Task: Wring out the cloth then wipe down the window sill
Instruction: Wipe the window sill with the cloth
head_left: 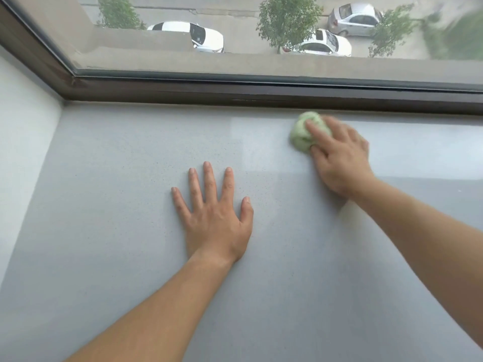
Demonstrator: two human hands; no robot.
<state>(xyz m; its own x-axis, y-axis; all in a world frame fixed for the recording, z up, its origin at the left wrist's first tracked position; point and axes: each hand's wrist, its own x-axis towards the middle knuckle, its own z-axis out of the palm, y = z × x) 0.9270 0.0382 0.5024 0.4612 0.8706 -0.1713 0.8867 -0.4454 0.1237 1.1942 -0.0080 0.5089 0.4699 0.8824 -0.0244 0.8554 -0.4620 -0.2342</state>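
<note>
The right hand (339,158), right of centre in the upper half of the frame, grips a bunched pale green cloth (300,134): its fingers (317,129) curl over the top of the wad and the thumb tucks in at the lower edge, so the cloth bulges out past the fingertips toward the upper left. Hand and cloth are slightly blurred. The cloth is pressed on the grey speckled window sill (130,178), just below the dark brown window frame (235,90) that runs across the frame. A paler sheen lies on the sill around and to the right of the cloth. The left hand (214,220), in the centre and well apart from the cloth, rests flat on the sill, palm down and fingers spread straight. A pale wall (23,142) meets the sill at the left edge. Through the glass at the top, parked cars (206,35) and small trees (287,19) show.
</note>
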